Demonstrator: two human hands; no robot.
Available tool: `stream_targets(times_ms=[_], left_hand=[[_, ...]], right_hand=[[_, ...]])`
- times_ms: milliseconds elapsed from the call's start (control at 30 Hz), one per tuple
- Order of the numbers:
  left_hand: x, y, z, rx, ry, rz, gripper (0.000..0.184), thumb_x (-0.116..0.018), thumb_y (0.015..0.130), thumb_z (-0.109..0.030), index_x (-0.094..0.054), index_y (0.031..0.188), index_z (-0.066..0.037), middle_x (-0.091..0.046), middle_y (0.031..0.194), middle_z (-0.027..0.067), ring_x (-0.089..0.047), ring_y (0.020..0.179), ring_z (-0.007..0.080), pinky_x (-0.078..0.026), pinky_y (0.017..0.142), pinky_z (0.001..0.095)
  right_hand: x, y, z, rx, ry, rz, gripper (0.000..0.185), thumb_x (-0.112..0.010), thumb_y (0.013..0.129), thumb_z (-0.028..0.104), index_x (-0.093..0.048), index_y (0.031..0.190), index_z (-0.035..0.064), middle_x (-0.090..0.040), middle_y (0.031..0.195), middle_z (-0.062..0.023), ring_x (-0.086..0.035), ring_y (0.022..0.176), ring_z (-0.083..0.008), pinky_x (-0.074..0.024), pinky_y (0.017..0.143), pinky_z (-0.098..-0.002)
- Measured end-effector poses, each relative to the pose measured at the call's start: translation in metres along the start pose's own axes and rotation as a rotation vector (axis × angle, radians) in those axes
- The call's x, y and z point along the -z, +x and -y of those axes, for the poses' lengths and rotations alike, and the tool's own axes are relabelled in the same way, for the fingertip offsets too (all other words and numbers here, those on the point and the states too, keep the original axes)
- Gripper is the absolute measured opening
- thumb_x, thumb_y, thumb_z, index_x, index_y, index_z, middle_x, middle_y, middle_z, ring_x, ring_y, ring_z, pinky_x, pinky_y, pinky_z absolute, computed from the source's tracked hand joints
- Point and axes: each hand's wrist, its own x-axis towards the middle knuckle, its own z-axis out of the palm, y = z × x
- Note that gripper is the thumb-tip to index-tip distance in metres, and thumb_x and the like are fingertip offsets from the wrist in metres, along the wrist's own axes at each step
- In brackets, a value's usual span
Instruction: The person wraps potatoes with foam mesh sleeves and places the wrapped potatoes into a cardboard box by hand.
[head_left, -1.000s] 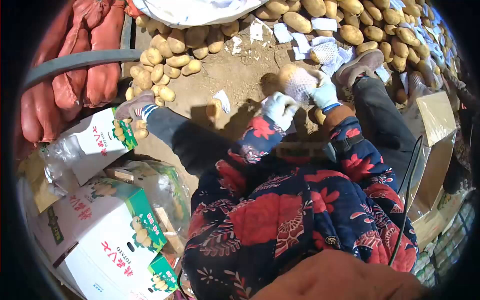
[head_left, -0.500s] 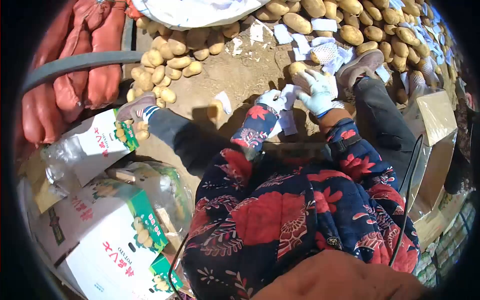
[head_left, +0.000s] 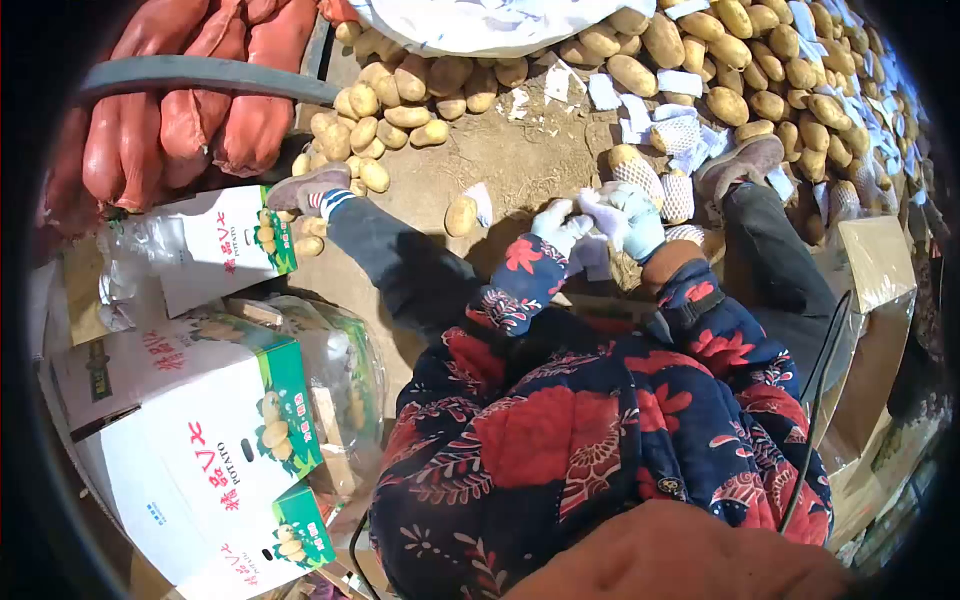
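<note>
My left hand [head_left: 562, 226], in a pale glove, is closed with its fingertips at a crumpled white foam net sleeve [head_left: 603, 214]. From the other side my right hand [head_left: 636, 222], gloved too, has its fingers curled onto the same sleeve. More flat pale sleeves [head_left: 590, 258] lie below, between my forearms. A brownish thing [head_left: 625, 270] shows under my right hand, too covered to make out. Just beyond my right hand lie a potato in a foam net [head_left: 637, 177] and another netted potato [head_left: 678, 198]. A bare potato [head_left: 461, 215] rests on the ground to the left.
Potatoes are heaped at the top right [head_left: 765, 75] and top left [head_left: 375, 120], near a white sack [head_left: 470, 25]. Red sacks [head_left: 200, 120] lie behind a dark bar [head_left: 200, 72]. Printed potato cartons [head_left: 200, 450] stand at left, an open cardboard box [head_left: 875, 320] at right.
The view has shifted, so the surroundings sit further right. My right hand, spread open before, has curled in toward my left hand, and the foam sleeve is now between them.
</note>
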Motion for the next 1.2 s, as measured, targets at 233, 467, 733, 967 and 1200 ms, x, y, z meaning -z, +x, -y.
stream_targets(times_ms=[233,467,733,967,1200], left_hand=[[0.006,0.027,0.008,-0.075,-0.976,0.04,0.028,-0.051,0.087,-0.021,-0.048,0.106,0.0,-0.056,0.103,0.0149,-0.055,0.093,0.0291,-0.046,0.081,0.0428],[0.067,0.016,-0.029,-0.166,0.984,-0.5,0.037,-0.06,0.078,-0.028,-0.052,0.104,-0.004,-0.058,0.091,0.0153,-0.057,0.086,0.0269,-0.046,0.075,0.0365],[0.201,0.055,0.107,0.316,0.79,-0.651,0.039,-0.064,0.073,-0.023,-0.053,0.103,0.0,-0.061,0.084,0.0125,-0.061,0.074,0.026,-0.05,0.062,0.0363],[0.058,0.003,-0.016,0.115,-0.384,-0.184,0.047,-0.061,0.079,-0.026,-0.046,0.114,0.001,-0.055,0.103,0.0098,-0.055,0.087,0.0175,-0.047,0.071,0.0294],[-0.018,-0.042,-0.083,0.195,-0.269,0.047,0.029,-0.047,0.089,-0.021,-0.048,0.113,-0.005,-0.055,0.101,0.0101,-0.054,0.092,0.018,-0.046,0.077,0.0302]], right_hand=[[-0.03,-0.016,-0.01,-0.598,1.783,-0.154,0.022,-0.057,0.082,0.022,-0.055,0.096,0.0056,-0.059,0.084,-0.0061,-0.059,0.073,-0.0183,-0.0472,0.062,-0.0304],[-0.014,-0.016,0.055,-0.593,1.761,0.316,0.019,-0.063,0.076,0.016,-0.061,0.088,0.0016,-0.063,0.078,-0.0085,-0.058,0.06,-0.0131,-0.0461,0.05,-0.0251],[-0.026,-0.007,-0.003,-0.531,1.907,-0.051,0.038,-0.055,0.082,0.016,-0.049,0.114,-0.0045,-0.059,0.106,-0.0132,-0.057,0.096,-0.0206,-0.0459,0.079,-0.0301],[-0.032,-0.012,0.01,-0.429,1.886,-0.002,0.069,-0.063,0.076,0.035,-0.031,0.13,0.0066,-0.045,0.124,-0.0073,-0.046,0.112,-0.0212,-0.0435,0.082,-0.0315],[0.008,-0.014,0.023,-0.412,2.081,0.267,0.08,-0.066,0.07,0.041,-0.029,0.13,0.0031,-0.048,0.121,-0.0109,-0.053,0.102,-0.0213,-0.0469,0.079,-0.0324]])
